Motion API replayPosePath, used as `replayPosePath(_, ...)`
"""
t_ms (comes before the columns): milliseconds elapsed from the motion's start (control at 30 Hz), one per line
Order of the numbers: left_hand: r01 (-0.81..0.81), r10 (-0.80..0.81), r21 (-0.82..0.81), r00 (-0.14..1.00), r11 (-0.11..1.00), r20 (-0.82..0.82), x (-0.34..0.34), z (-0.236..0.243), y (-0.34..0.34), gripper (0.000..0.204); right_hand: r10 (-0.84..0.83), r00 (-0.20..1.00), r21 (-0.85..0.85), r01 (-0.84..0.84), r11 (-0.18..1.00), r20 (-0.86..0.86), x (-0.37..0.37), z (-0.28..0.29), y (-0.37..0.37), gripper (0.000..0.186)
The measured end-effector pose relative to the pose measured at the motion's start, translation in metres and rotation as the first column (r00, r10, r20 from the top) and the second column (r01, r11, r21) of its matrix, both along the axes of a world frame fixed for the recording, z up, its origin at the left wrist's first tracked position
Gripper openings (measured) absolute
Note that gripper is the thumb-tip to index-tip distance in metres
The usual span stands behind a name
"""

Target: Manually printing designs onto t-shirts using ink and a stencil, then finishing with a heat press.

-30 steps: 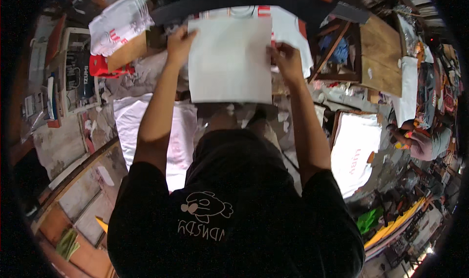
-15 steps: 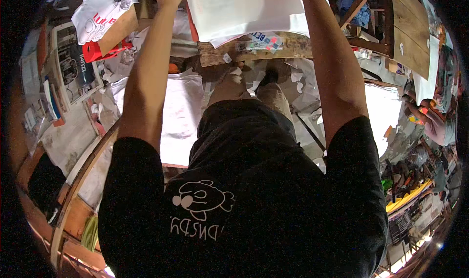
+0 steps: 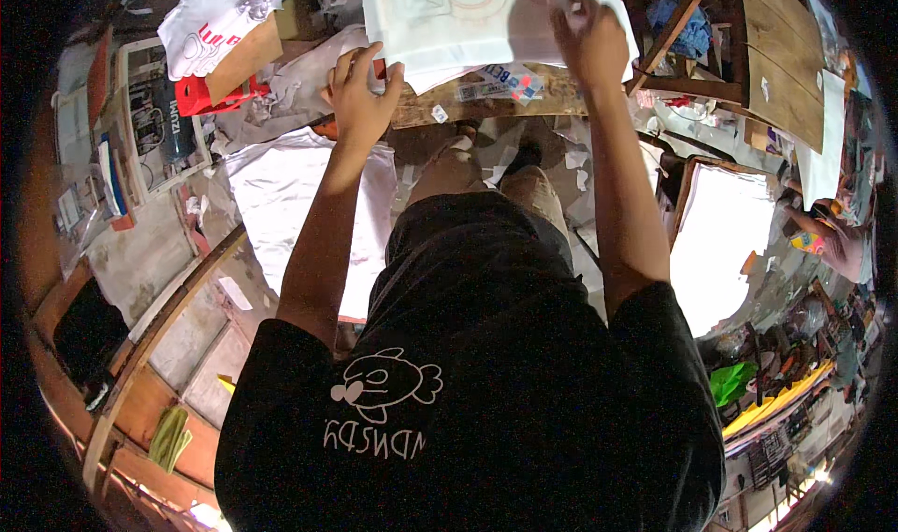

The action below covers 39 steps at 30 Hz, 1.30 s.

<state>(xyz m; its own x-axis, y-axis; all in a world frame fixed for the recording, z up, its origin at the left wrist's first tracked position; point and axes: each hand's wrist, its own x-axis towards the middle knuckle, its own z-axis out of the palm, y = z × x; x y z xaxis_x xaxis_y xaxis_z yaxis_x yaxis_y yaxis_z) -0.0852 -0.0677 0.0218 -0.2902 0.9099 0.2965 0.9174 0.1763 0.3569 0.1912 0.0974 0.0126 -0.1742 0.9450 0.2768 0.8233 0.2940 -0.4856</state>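
Observation:
A white cloth (image 3: 440,17) with a faint printed outline lies on a wooden board (image 3: 496,97) at the top of the head view. My left hand (image 3: 360,92) rests at the cloth's lower left corner, fingers spread and touching its edge. My right hand (image 3: 585,36) presses on the cloth's right part, fingers curled around a translucent sheet (image 3: 538,22) lying on it. Both forearms reach up from my black shirt.
A stack of white fabric (image 3: 281,204) lies on the floor at left and a white panel (image 3: 720,242) at right. A wooden table (image 3: 776,55) stands upper right. A red object (image 3: 201,97) and a bundle of white cloth (image 3: 210,17) sit upper left. Scraps litter the floor.
The white cloth I held up in front of me has gone down flat onto the board. My hands have moved lower in the picture, and my left hand has shifted to the cloth's corner.

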Motion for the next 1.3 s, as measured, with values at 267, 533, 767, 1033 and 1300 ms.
replayPosePath(267, 0.030, -0.031, 0.014, 0.991, 0.999, 0.132, -0.003, -0.009, 0.000, 0.039, 0.023, 0.994, -0.121, -0.036, 0.992, -0.108, 0.037, -0.003, -0.096, 0.016)
replayPosePath(533, 0.081, -0.080, -0.024, 0.996, 0.996, 0.030, 0.002, 0.002, 0.003, 0.043, 0.013, 0.981, -0.320, -0.076, 0.944, -0.195, 0.046, 0.007, -0.104, 0.022)
replayPosePath(767, 0.088, -0.088, 0.010, 0.996, 0.996, 0.006, -0.001, 0.007, 0.006, 0.051, -0.029, 0.983, -0.186, -0.006, 0.982, -0.184, 0.029, 0.023, -0.080, 0.026)
replayPosePath(1033, 0.143, -0.156, -0.087, 0.973, 0.986, -0.172, -0.012, 0.023, 0.021, 0.039, 0.044, 0.997, -0.144, -0.053, 0.988, -0.062, -0.023, 0.011, -0.010, 0.047)
replayPosePath(1300, 0.388, -0.365, -0.033, 0.889, 0.921, 0.277, -0.014, 0.104, -0.038, 0.016, 0.316, 0.742, -0.448, -0.628, 0.637, -0.591, 0.072, 0.080, -0.070, 0.028)
